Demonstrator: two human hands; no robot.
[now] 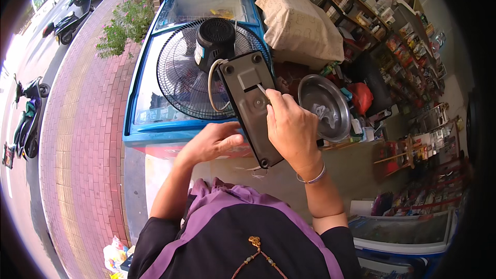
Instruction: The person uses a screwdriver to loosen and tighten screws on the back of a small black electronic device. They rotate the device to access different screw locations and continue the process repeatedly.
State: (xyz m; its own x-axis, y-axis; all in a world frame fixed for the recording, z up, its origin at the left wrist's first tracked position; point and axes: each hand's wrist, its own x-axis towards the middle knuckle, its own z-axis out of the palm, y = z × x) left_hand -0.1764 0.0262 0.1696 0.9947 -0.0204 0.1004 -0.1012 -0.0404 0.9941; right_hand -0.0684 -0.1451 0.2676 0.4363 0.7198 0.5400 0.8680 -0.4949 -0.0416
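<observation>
An electric fan with a black wire guard (178, 80) lies on its front on a blue chest freezer, its dark motor housing (216, 33) upward. Its flat rectangular base (257, 113) faces me, with rubber feet at the corners and a rectangular slot. My right hand (292, 126) pinches a thin pale stick-like tool (262, 89), whose tip is at the slot. My left hand (212, 142) is beside the base's left edge, thumb apart from the fingers; whether the fingertips touch the base I cannot tell. A white power cord (211, 85) loops from the base along the guard.
The freezer (181, 135) stands in front of me. A metal basin (305, 90) with some clear plastic in it is to the right. Behind it a cloth-covered box (297, 23) stands near crowded shelves (361, 15). On the left run a brick pavement (85, 124) and parked scooters (28, 119).
</observation>
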